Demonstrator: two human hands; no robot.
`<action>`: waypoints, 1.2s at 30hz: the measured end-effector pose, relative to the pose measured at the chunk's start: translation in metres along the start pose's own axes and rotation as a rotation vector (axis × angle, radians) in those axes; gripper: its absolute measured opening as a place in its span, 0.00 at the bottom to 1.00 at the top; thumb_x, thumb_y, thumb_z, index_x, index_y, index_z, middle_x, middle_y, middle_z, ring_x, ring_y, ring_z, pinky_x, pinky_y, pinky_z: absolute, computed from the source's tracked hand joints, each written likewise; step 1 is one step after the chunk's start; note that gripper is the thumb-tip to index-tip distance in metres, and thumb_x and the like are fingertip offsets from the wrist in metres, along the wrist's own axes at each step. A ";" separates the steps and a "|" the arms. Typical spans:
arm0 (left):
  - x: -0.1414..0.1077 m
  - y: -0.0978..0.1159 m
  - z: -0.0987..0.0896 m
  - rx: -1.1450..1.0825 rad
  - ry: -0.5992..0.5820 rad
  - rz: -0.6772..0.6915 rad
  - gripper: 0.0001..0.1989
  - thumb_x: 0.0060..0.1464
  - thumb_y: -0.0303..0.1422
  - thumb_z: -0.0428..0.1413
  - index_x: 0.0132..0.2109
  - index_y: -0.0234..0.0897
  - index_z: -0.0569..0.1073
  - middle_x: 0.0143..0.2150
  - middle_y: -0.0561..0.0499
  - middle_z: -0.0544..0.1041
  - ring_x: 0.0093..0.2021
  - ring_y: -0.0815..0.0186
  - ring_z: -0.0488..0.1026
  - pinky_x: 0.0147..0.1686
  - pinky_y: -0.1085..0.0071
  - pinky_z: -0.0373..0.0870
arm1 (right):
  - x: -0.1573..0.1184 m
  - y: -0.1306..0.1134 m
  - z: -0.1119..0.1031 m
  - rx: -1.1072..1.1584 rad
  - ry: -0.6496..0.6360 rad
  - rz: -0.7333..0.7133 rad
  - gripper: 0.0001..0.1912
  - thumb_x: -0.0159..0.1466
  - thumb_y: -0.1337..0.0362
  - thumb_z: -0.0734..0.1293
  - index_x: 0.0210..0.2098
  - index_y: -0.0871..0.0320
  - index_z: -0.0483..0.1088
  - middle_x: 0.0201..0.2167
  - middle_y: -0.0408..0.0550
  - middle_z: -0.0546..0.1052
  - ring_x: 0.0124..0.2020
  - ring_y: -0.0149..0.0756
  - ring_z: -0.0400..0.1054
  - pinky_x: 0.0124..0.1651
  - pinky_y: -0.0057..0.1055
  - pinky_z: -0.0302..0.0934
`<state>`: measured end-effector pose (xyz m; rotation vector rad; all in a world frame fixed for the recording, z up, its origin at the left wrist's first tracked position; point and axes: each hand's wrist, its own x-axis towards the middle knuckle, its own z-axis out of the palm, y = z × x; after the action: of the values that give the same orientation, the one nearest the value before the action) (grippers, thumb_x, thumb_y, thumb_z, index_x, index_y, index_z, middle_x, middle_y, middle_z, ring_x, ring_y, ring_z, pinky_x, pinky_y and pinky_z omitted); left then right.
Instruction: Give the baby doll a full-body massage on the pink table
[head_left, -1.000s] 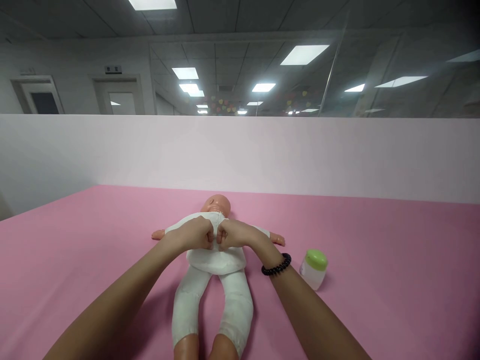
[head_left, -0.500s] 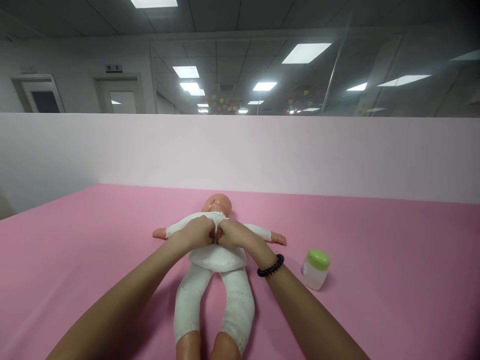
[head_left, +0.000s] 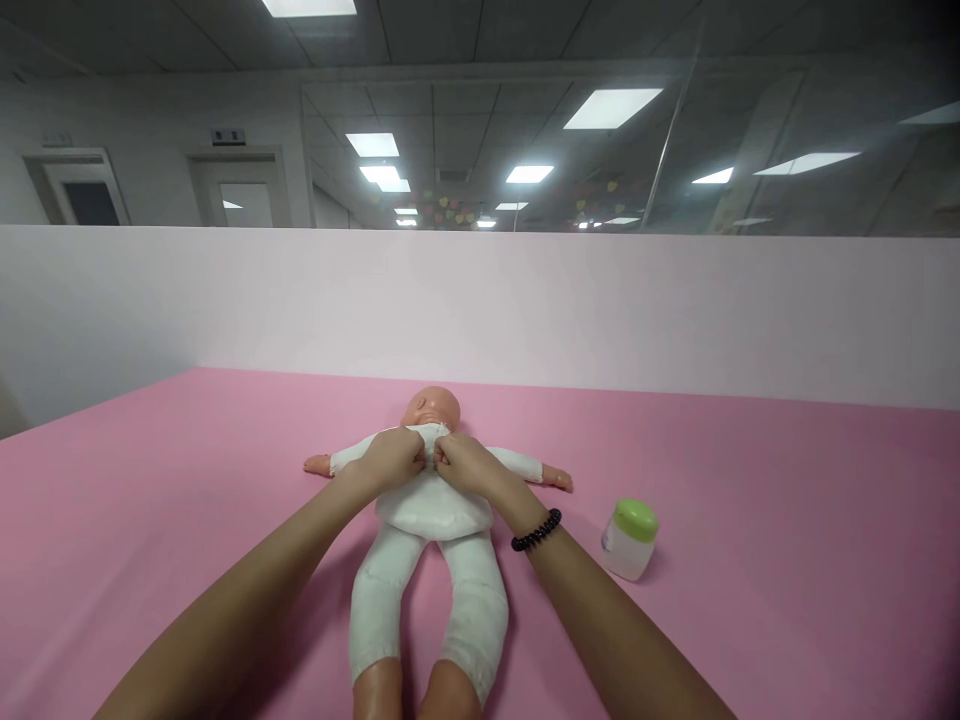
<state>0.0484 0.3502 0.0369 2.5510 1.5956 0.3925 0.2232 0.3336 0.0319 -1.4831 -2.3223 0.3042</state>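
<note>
A baby doll [head_left: 435,505] with a white cloth body lies on its back, its legs toward me and its head turned to the left. Both of my hands are curled into fists on its upper chest, knuckles facing each other with a narrow gap between. My left hand [head_left: 396,458] rests on the chest's left side, and nothing shows in its fingers. On the other side sits my right hand [head_left: 463,462], likewise closed with nothing visible in it; a black coil band [head_left: 537,531] circles that wrist. The undersides of both fists are hidden.
A clear jar [head_left: 628,550] with a green lid stands to the right of my right forearm. Pink covering [head_left: 750,520] spreads over the surface under the doll. A white partition [head_left: 480,305] rises along the back, with glass above it.
My fists have drawn slightly apart, the left one shifting a little to the left and up. The doll's head has moved slightly left. The jar stays where it was.
</note>
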 end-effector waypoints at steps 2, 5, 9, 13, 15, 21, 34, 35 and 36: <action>0.004 -0.005 0.001 0.025 -0.020 0.007 0.10 0.56 0.35 0.53 0.30 0.40 0.77 0.28 0.50 0.77 0.32 0.63 0.73 0.33 0.69 0.63 | 0.002 0.001 0.002 0.001 0.012 -0.001 0.12 0.64 0.72 0.58 0.25 0.58 0.60 0.23 0.42 0.66 0.24 0.29 0.53 0.29 0.31 0.44; 0.008 -0.007 0.000 0.033 0.024 0.044 0.12 0.58 0.34 0.51 0.31 0.39 0.76 0.31 0.49 0.78 0.32 0.63 0.74 0.32 0.69 0.62 | 0.008 0.005 0.002 0.026 0.073 -0.046 0.10 0.63 0.73 0.60 0.25 0.58 0.59 0.25 0.42 0.68 0.25 0.28 0.55 0.29 0.30 0.45; 0.007 0.000 0.003 0.027 0.154 0.020 0.12 0.61 0.32 0.50 0.33 0.37 0.77 0.34 0.47 0.78 0.34 0.62 0.74 0.33 0.70 0.62 | 0.014 0.012 0.010 0.083 0.152 -0.060 0.08 0.63 0.74 0.60 0.29 0.58 0.61 0.31 0.45 0.72 0.32 0.31 0.61 0.33 0.28 0.48; 0.003 0.006 0.010 0.053 0.183 0.066 0.13 0.62 0.28 0.47 0.36 0.35 0.77 0.36 0.47 0.78 0.36 0.62 0.74 0.35 0.69 0.62 | 0.016 0.017 0.019 0.098 0.131 -0.046 0.11 0.66 0.72 0.58 0.27 0.57 0.58 0.29 0.45 0.71 0.28 0.32 0.60 0.32 0.30 0.48; 0.006 0.004 0.013 0.037 0.195 0.070 0.13 0.62 0.28 0.47 0.35 0.35 0.76 0.37 0.47 0.78 0.36 0.61 0.74 0.35 0.68 0.63 | 0.017 0.020 0.020 0.130 0.153 -0.056 0.12 0.66 0.72 0.58 0.26 0.56 0.58 0.28 0.44 0.71 0.28 0.32 0.59 0.32 0.30 0.49; 0.021 -0.013 0.029 -0.073 0.305 -0.038 0.11 0.64 0.31 0.48 0.47 0.34 0.72 0.45 0.42 0.77 0.44 0.58 0.75 0.42 0.65 0.67 | 0.029 0.037 0.026 0.291 0.293 -0.002 0.04 0.67 0.69 0.61 0.35 0.58 0.66 0.36 0.46 0.75 0.38 0.35 0.67 0.41 0.30 0.57; 0.017 -0.028 0.061 -0.566 0.516 -0.043 0.05 0.58 0.31 0.55 0.42 0.38 0.70 0.35 0.52 0.73 0.35 0.64 0.70 0.37 0.68 0.65 | 0.042 0.046 0.056 0.445 0.468 0.132 0.05 0.62 0.70 0.60 0.34 0.58 0.68 0.37 0.50 0.77 0.39 0.38 0.70 0.44 0.32 0.60; 0.012 -0.030 0.066 -0.699 0.550 -0.089 0.09 0.56 0.32 0.57 0.45 0.38 0.68 0.36 0.52 0.72 0.35 0.65 0.70 0.38 0.68 0.67 | 0.045 0.047 0.051 0.523 0.487 0.201 0.04 0.61 0.68 0.61 0.34 0.57 0.68 0.37 0.49 0.77 0.38 0.38 0.70 0.44 0.32 0.61; 0.005 -0.031 0.071 -0.824 0.578 -0.149 0.14 0.55 0.32 0.59 0.47 0.39 0.66 0.38 0.52 0.71 0.36 0.65 0.70 0.40 0.68 0.68 | 0.049 0.048 0.046 0.583 0.504 0.273 0.05 0.60 0.66 0.62 0.35 0.57 0.68 0.36 0.49 0.77 0.38 0.38 0.71 0.43 0.32 0.62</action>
<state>0.0432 0.3720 -0.0370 1.7476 1.3188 1.4988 0.2248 0.3993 -0.0184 -1.3657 -1.4727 0.5499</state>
